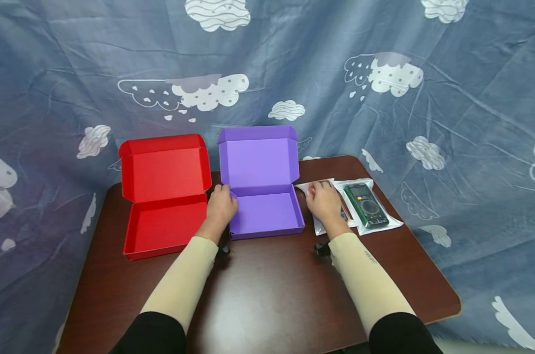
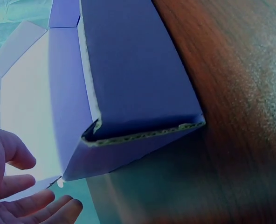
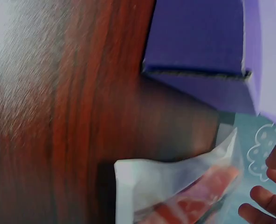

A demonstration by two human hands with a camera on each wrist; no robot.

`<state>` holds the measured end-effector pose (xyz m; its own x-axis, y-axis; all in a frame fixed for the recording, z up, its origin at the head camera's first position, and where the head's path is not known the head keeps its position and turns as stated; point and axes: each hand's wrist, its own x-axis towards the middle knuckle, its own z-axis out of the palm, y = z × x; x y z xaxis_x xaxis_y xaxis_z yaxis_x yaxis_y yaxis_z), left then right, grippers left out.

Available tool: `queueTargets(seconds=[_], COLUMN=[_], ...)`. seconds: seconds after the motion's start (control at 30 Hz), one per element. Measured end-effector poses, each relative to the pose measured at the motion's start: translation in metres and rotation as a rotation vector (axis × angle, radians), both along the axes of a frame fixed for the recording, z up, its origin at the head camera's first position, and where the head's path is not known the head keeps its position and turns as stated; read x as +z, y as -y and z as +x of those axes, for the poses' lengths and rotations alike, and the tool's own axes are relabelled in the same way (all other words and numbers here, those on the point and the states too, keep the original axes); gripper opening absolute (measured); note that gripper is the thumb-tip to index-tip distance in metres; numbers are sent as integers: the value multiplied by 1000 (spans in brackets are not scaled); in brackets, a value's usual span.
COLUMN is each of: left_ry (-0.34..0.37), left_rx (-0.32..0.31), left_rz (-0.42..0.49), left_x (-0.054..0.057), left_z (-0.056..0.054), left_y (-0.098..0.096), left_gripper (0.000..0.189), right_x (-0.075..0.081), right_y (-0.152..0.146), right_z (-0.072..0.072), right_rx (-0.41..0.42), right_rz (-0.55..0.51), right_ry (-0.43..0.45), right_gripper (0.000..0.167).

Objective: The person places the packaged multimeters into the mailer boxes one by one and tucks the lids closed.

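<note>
A purple cardboard box [image 1: 267, 216] stands with its lid raised. My left hand [image 1: 221, 206] is at its left side wall; in the left wrist view the thumb and fingers [image 2: 24, 156] are spread apart beside the box [image 2: 138, 65]. To the right of the box, my right hand [image 1: 325, 205] hovers over a clear plastic bag [image 1: 319, 228] and hides much of it. The right wrist view shows a red-orange item [image 3: 198, 193] inside that bag, its kind unclear, with loosely bent fingers [image 3: 268, 200] beside it. Next to it lies a green multimeter [image 1: 366, 204] in another clear bag.
An open red cardboard box [image 1: 163, 228] stands left of the purple one. Both boxes and the bags are on a dark brown wooden table [image 1: 267, 295]. Behind it hangs a blue cloth [image 1: 320, 29] printed with clouds.
</note>
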<state>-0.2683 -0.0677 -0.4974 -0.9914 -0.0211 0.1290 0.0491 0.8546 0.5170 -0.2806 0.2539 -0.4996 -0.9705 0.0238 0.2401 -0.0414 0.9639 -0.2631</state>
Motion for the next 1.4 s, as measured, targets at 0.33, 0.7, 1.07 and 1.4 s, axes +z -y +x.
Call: queueTargets(seconds=[0.33, 0.7, 1.07, 1.4], left_ry=[69, 107, 141, 158], left_rx=[2, -3, -5, 22], left_rz=[24, 43, 68, 137], left_x=[-2, -8, -16, -19], left_z=[1, 2, 1, -1], left_y=[1, 2, 4, 5], left_gripper=[41, 41, 41, 48], right_x=[-6, -9, -6, -3], right_y=[-18, -27, -35, -38], right_z=[2, 2, 1, 3], right_rx=[-131, -219, -282, -305], right_rz=[-50, -58, -68, -59], right_ry=[171, 222, 331, 394], right_gripper=[62, 85, 90, 92])
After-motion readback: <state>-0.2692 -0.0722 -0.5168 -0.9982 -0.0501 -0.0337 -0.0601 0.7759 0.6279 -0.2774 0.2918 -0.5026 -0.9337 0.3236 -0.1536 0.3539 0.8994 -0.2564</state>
